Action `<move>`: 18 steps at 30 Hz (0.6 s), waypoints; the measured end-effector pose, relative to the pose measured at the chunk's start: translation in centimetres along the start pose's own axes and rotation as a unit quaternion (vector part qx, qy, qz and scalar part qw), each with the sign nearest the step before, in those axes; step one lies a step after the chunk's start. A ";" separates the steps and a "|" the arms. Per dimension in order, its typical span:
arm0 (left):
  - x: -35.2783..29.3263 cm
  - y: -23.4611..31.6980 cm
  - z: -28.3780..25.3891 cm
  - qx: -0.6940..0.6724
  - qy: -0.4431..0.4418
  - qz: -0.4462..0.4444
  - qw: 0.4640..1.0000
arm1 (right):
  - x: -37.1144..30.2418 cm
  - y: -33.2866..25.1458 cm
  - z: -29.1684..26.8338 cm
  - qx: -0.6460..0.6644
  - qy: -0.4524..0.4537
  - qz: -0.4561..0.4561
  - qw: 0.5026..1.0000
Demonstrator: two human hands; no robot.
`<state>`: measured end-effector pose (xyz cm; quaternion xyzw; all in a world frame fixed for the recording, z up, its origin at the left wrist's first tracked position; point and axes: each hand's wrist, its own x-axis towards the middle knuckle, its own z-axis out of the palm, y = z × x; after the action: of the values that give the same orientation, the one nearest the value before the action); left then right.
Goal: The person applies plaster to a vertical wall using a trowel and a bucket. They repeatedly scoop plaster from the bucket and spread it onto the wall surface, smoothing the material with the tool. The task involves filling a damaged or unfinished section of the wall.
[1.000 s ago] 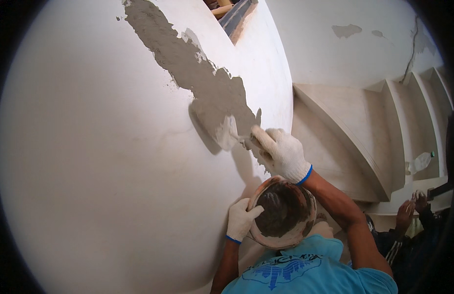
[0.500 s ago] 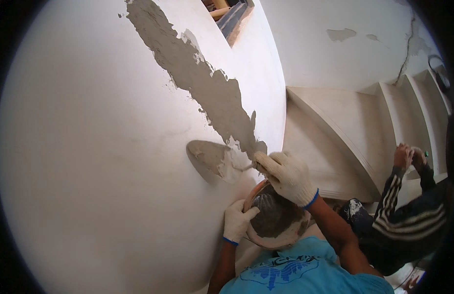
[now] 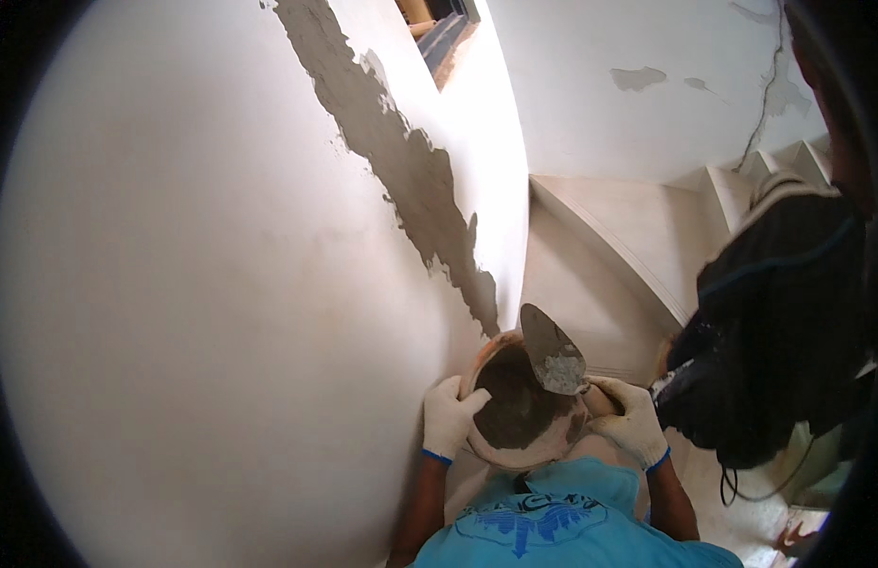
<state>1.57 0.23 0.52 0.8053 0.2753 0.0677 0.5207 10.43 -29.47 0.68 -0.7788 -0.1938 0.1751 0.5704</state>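
My left hand (image 3: 448, 417), in a white knit glove with a blue cuff, grips the left rim of a round bowl (image 3: 503, 458), thumb over the edge. Dark grey wet mortar (image 3: 517, 402) lies inside it. At the bowl's right side, my gloved right hand (image 3: 632, 417) is closed round the handle of a trowel (image 3: 545, 333). The blade points up and away over the far right rim, with a grey smear of mortar near its heel. On the white wall to the left, a ragged band of grey mortar (image 3: 401, 161) runs diagonally down towards the bowl.
Pale winding stairs (image 3: 628, 222) rise to the right beyond the bowl. Close on my right is another person in dark clothing (image 3: 780, 322). The far wall (image 3: 600, 123) has a crack and peeled patches. An opening (image 3: 444, 43) breaks the wall at the top.
My right hand has drawn the trowel off the wall, down and right to the bowl. My left hand keeps its hold. The other person has shifted, their body now covering part of the stairs.
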 end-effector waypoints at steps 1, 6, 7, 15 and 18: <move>0.2 -0.3 -0.2 0.013 0.010 0.013 1.000 | -0.3 -0.9 -0.6 -0.027 -0.013 0.010 1.000; 0.5 1.1 1.2 -0.038 -0.009 0.037 0.999 | -3.6 -0.9 -4.4 -0.100 -0.016 0.062 0.993; 0.2 1.8 0.6 -0.051 -0.005 0.030 0.998 | -3.1 -1.3 -4.7 -0.110 -0.024 0.064 0.992; -0.5 2.8 -0.2 -0.043 -0.008 0.042 0.998 | -1.9 -3.6 -5.2 -0.411 -0.038 -0.077 0.908; -0.7 2.8 0.1 -0.058 -0.017 0.043 0.997 | -0.8 -3.9 -4.2 -0.451 -0.070 -0.086 0.886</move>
<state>2.01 -1.05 3.05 0.7859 0.2271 0.0916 0.5678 11.39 -32.29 5.66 -0.9179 -0.3576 0.0733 0.1554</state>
